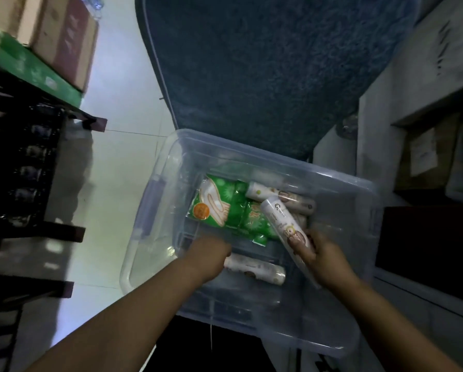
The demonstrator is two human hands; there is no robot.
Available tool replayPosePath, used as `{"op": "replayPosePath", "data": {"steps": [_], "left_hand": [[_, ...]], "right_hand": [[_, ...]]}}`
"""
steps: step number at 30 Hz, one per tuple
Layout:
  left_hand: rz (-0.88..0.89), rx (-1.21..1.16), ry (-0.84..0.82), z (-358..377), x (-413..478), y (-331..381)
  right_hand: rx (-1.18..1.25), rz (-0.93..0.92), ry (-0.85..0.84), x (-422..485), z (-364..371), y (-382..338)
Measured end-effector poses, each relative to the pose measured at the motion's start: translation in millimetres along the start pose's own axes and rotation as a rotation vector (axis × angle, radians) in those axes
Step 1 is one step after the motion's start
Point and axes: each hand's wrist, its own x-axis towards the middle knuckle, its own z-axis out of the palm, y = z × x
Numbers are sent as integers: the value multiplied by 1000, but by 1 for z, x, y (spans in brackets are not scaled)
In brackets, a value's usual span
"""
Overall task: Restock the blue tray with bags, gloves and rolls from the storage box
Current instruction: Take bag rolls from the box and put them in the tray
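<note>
A clear plastic storage box (155,183) sits below me on the floor. Inside lie green glove packs (219,208), with several white rolls (262,190) beside them at the back right. My right hand (324,259) is shut on one white roll (281,218), held tilted above the others. My left hand (209,253) reaches into the box and closes on the end of another white roll (257,269) lying near the front wall. The blue tray is not in view.
A dark blue fuzzy mat (265,71) lies beyond the box. A dark rack (23,162) with bottles stands at the left, with a green pack and cardboard cartons (61,38) on top. Grey cabinets (413,130) and a dark opening stand at the right. Pale tiled floor (123,130) lies between.
</note>
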Motion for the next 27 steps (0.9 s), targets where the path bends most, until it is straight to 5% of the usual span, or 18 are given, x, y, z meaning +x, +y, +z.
{"op": "replayPosePath", "data": {"steps": [5,11,27], "left_hand": [[194,115,-239,41,43,11],[334,331,-192,53,68,-6],[130,2,-242,2,17,0]], "right_hand": [[172,111,4,-13,17,17],[269,189,87,-19,44,24],[415,256,285,-81,25,-12]]}}
